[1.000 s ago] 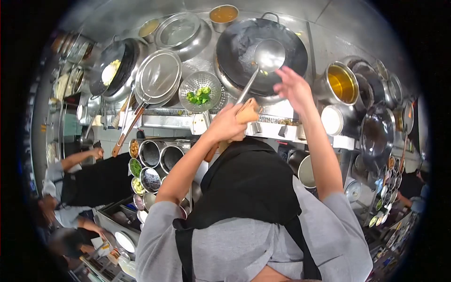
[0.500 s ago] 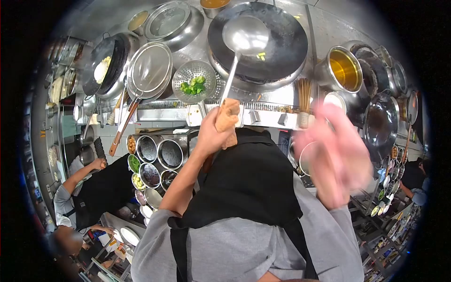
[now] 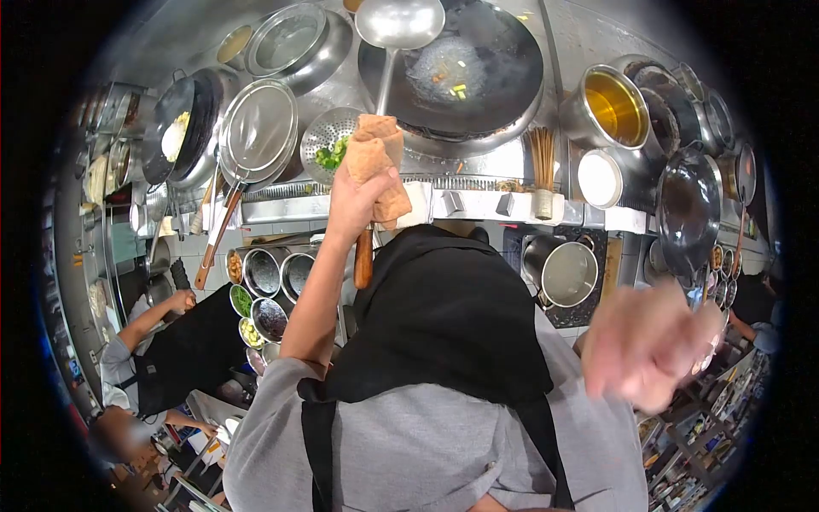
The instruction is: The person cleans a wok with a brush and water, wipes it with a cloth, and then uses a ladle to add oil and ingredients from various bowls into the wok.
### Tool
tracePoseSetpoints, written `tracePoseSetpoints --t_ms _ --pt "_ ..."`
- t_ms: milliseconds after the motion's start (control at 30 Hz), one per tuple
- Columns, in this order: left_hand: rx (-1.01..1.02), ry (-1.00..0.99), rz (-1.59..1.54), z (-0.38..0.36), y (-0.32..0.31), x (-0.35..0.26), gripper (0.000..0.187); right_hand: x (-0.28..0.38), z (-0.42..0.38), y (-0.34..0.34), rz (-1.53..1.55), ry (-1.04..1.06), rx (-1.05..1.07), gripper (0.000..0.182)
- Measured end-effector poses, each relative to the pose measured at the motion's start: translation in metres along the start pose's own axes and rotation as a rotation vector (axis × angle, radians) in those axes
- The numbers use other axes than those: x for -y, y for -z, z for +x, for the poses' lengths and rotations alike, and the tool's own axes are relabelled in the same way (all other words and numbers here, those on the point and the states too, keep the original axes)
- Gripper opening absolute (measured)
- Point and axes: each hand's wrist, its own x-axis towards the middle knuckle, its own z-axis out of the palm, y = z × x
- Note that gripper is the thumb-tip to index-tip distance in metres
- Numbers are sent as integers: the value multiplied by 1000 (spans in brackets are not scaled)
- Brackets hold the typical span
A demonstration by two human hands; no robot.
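Gripping a brown cloth [image 3: 378,162] wrapped round the ladle [image 3: 399,24] handle, the left hand [image 3: 358,200] holds the ladle's bowl up at 12 o'clock, at the wok's [image 3: 486,85] left rim. Bits of food lie in the wok. The right hand [image 3: 653,346] is blurred at 4 o'clock, low and away from the stove; whether it is clenched I cannot tell. A strainer [image 3: 328,141] of greens sits just left of the cloth.

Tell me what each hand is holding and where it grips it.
The left hand holds the ladle by its handle, through a folded cloth. The right hand is too blurred to tell any grip.
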Motion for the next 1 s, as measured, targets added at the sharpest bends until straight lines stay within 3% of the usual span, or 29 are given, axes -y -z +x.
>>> tracePoseSetpoints --t_ms 67,133,267,300,367,633,867,933,1000 --pt "-29 9 48 8 0 1 35 10 -18 29 -424 -210 -132 23" --pt "-15 -41 393 20 1 3 41 -5 -38 56 -646 -366 -385 20" --pt "2 -75 769 48 -3 0 44 -42 -111 154 -941 -761 -611 19" --pt "18 -86 792 56 -3 6 45 -49 -127 173 -941 -752 -607 19" --pt "21 -80 884 74 -8 16 45 -61 -156 199 -984 -1004 -685 26" --pt "84 -50 1260 135 -30 52 51 -87 -216 233 -1122 -1055 -646 25" --pt "338 38 992 138 -35 63 49 -87 -188 220 -1195 -1027 -614 26" --pt "179 -199 1311 105 -39 67 46 -91 -176 223 -1683 -690 -321 28" --pt "176 -218 1314 87 -34 61 45 -97 -153 226 -1634 -724 -314 30"
